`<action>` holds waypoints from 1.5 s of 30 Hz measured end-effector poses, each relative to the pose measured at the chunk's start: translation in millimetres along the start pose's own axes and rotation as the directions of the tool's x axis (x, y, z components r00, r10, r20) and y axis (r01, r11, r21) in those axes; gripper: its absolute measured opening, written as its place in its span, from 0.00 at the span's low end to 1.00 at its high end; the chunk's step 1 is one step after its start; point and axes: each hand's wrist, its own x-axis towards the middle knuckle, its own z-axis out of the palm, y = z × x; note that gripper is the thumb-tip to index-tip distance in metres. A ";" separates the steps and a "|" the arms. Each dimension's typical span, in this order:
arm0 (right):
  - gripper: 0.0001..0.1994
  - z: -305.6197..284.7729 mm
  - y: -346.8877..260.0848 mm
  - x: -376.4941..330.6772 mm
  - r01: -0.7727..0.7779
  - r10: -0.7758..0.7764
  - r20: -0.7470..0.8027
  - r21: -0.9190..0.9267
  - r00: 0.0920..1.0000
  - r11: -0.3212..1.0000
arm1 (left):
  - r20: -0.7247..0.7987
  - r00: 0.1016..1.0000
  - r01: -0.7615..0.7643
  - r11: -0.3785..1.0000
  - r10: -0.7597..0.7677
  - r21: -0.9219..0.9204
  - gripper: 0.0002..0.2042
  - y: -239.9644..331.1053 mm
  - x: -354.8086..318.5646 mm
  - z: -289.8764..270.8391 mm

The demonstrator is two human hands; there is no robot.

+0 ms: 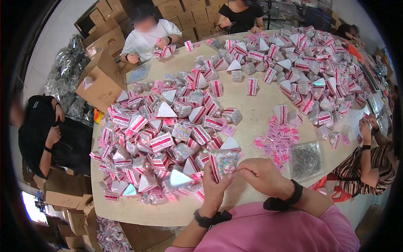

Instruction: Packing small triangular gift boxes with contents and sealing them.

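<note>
Left hand (215,185) — thumb across the near face, fingers closed behind and along the left side — grips a wedge-shaped packet (225,164) low down. The packet stands tilted above the near edge of the bench (245,119), just right of the large heap; its face is speckled with small pastel pieces, its side banded pink and white. Right hand (264,176) sits just beside the packet's right edge, fingers curled inward, the thumb close against the forefinger; cannot tell whether they pinch the packet's corner or anything small. A black wristband (205,219) circles the left wrist.

Left heap (161,143): many wedge packets, glossy, crinkled and faceted, with white triangular faces and magenta stripes. One flat triangle (179,178) near the front has an iridescent, bluish sheen. Far heap (310,69): same shapes, same striping, spread over the far right of the bench.

Between the heaps and the right arm: a loose scatter of small pink cards (278,140), flat and rectangular. Next to it, a clear, squarish plastic bag (306,160) of fine, silvery-grey contents, texture wiry; individual pieces too small to tell.

Beyond the left heap, an open cardboard box (103,82), matte brown; a person in a white top (153,35) handles similar packets across the bench.
</note>
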 end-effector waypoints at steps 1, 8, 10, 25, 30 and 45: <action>0.06 0.2 0.0 -0.5 0.008 -0.008 0.001 -0.010 1.000 1.000 | -0.003 1.000 -0.013 1.000 0.013 0.016 0.32 0.8 -0.7 0.5; 0.05 1.5 -0.5 -3.5 0.004 -0.004 -0.006 -0.013 1.000 1.000 | -0.017 0.997 -0.073 0.995 0.074 0.075 0.34 4.5 -3.1 3.3; 0.05 2.2 0.3 -4.4 0.010 -0.010 -0.005 -0.027 1.000 1.000 | -0.022 0.995 -0.092 0.990 0.095 0.104 0.34 5.8 -3.3 3.5; 0.04 2.1 4.4 -3.0 0.031 -0.031 -0.001 -0.067 1.000 0.997 | -0.047 0.986 -0.148 0.963 0.163 0.224 0.31 0.8 -2.2 3.2; 0.02 4.0 7.0 -3.2 0.058 -0.060 -0.027 -0.069 0.998 0.996 | -0.063 0.986 -0.137 0.962 0.156 0.237 0.32 -7.1 -1.5 1.0; 0.04 7.6 7.5 -5.5 0.199 -0.237 -0.044 -0.404 0.971 0.893 | -0.051 0.946 -0.218 0.742 0.321 0.634 0.34 -3.3 -1.8 9.9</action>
